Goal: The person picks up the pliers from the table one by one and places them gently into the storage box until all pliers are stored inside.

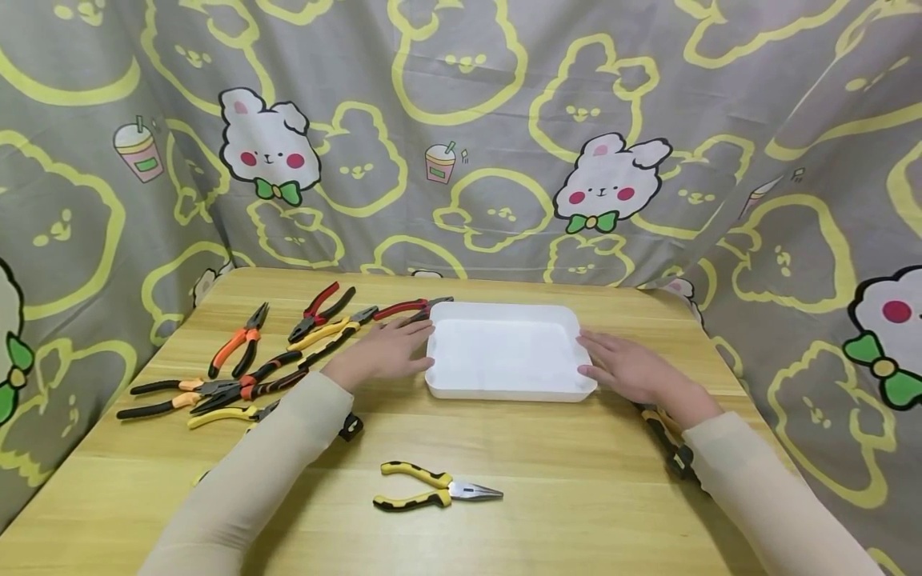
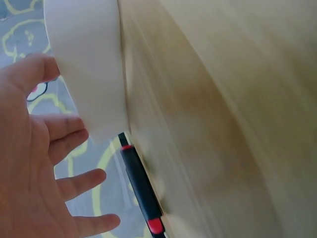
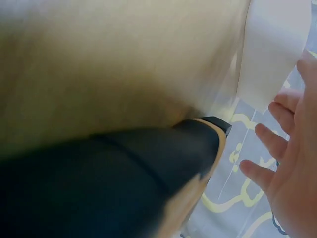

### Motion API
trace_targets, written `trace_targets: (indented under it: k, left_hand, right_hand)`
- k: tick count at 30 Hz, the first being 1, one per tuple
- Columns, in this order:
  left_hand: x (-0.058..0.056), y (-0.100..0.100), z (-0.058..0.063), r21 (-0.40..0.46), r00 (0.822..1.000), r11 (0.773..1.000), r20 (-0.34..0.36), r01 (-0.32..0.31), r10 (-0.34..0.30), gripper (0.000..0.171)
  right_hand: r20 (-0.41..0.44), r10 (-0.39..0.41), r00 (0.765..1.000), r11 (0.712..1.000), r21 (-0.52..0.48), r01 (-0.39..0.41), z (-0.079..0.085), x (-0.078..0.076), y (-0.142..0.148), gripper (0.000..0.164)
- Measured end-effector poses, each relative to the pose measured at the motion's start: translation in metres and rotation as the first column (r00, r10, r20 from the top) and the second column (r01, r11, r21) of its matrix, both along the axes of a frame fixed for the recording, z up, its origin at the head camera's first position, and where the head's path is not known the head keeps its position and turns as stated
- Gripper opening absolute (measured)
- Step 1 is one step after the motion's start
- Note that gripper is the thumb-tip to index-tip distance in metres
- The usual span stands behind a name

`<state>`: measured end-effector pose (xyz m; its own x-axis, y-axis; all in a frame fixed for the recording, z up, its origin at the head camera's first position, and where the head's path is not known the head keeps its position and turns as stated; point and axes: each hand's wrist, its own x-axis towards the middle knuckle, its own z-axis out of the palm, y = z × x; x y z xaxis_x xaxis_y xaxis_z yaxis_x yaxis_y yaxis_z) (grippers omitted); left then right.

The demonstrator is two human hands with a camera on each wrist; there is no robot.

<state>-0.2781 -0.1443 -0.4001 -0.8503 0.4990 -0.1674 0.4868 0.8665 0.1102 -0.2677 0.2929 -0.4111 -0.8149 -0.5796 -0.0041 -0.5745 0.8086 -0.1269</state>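
Observation:
A white rectangular tray sits on the wooden table between my two hands. My left hand touches its left end, fingers spread and nearly straight. In the left wrist view, the left thumb and fingertips meet the tray's white side wall. My right hand touches the opposite end with extended fingers, and its fingertips lie at the wall in the right wrist view. Nearer to me lie needle-nose pliers with yellow-and-black handles, jaws pointing right.
Several pliers lie at left, among them orange-and-black pliers and red-and-black pliers. Red-handled pliers reach the tray's back left corner. A black-and-orange handle lies under my right wrist. Patterned grey curtains enclose the table.

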Motion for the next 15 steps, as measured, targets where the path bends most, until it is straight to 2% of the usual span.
trace_targets:
  k: [6,15]
  left_hand:
    - [0.007,-0.010,0.002,0.011,1.000,1.000,-0.017,0.017,-0.016,0.070]
    - [0.016,-0.023,-0.001,0.043,0.998,0.999,-0.054,0.029,-0.027,0.069]
  right_hand:
    - [-0.045,0.073,0.996,0.997,-0.009,-0.073,-0.003,0.005,-0.004,0.063]
    - [-0.082,0.103,0.991,0.994,-0.013,-0.105,-0.005,0.014,-0.012,0.063]
